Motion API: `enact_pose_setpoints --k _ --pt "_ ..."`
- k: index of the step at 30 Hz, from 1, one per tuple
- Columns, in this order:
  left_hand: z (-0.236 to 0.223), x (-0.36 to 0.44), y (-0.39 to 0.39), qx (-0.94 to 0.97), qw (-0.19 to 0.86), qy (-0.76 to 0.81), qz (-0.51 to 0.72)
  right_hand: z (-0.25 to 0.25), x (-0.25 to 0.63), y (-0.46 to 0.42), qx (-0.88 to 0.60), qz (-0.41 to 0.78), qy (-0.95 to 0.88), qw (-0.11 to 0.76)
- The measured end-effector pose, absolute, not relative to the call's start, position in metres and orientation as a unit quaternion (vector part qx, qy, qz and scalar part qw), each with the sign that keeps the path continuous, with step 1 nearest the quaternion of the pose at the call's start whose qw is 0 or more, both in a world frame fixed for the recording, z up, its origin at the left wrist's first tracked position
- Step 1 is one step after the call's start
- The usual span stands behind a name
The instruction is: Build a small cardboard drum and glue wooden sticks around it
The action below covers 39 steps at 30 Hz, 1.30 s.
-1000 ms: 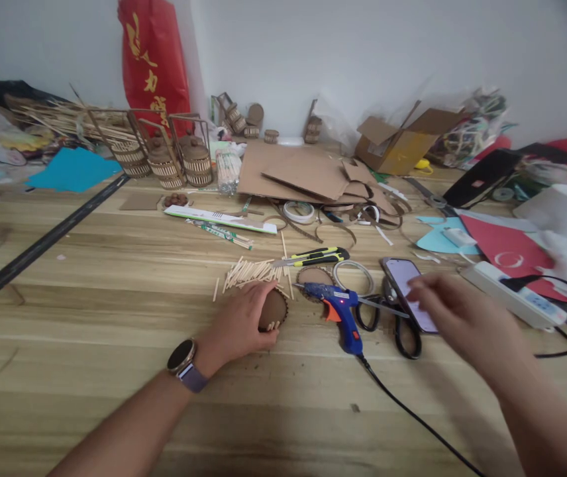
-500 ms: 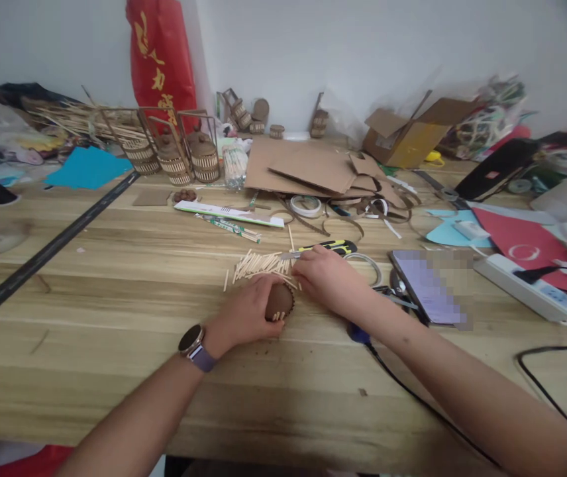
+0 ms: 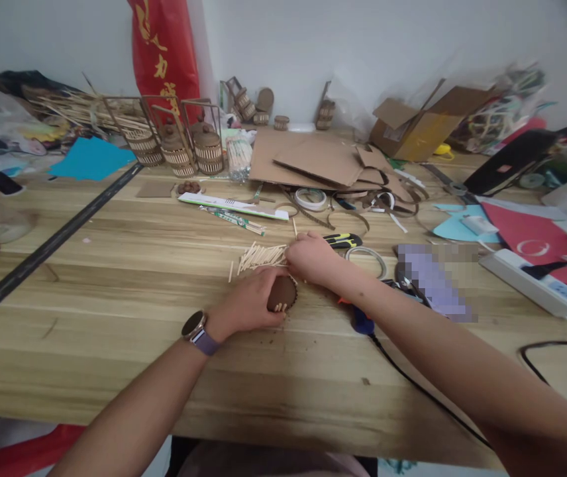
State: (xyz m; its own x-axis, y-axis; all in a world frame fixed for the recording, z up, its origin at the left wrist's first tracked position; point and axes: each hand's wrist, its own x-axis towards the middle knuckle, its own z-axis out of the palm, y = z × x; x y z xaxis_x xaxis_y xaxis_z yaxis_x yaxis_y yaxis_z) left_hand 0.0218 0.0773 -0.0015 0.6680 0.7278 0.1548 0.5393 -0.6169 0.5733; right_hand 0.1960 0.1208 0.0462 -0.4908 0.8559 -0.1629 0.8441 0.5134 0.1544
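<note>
on the desk (image 3: 129,391), the round piece (image 3: 282,293) sits in the left hand (image 3: 250,301), before the stick pile (image 3: 261,257); the right hand (image 3: 312,260) is at the pile's right end. farther right lie the glue gun (image 3: 363,321), then the power strip (image 3: 522,278). behind, cardboard sheets (image 3: 308,159) lie between baskets (image 3: 208,156), left, and a box (image 3: 415,146), right.

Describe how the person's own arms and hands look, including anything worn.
Left hand and right hand are ungloved, and no sleeves show on the forearms. The left wrist wears a watch with a round, dark face and a muted purple band. The right wrist shows none.
</note>
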Motion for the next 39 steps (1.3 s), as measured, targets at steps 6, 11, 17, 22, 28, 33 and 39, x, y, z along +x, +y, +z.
enact_pose_setpoints --k 6,11,17,22,28,33,39 --pt "-0.002 0.022 0.077 0.876 0.257 0.359 0.195 0.067 0.202 0.115 0.528 -0.011 0.848 0.043" --pt "-0.002 0.023 0.078 0.872 0.263 0.357 0.208 0.075 0.216 0.074 0.55 -0.189 0.806 -0.112" --pt "-0.003 0.021 0.078 0.873 0.278 0.346 0.201 0.042 0.228 0.027 0.526 -0.443 0.668 -0.285" --pt "-0.003 0.021 0.078 0.873 0.271 0.35 0.204 0.032 0.228 0.018 0.552 -0.298 0.704 -0.332" --pt "-0.004 0.021 0.079 0.874 0.266 0.347 0.21 0.026 0.225 0.016 0.523 -0.363 0.71 -0.301" --pt "-0.006 0.021 0.08 0.88 0.257 0.34 0.209 0.018 0.227 0.018 0.505 -0.452 0.666 -0.313" --pt "-0.007 0.021 0.08 0.879 0.258 0.343 0.207 0.007 0.222 0.021 0.442 -0.334 0.753 -0.355"
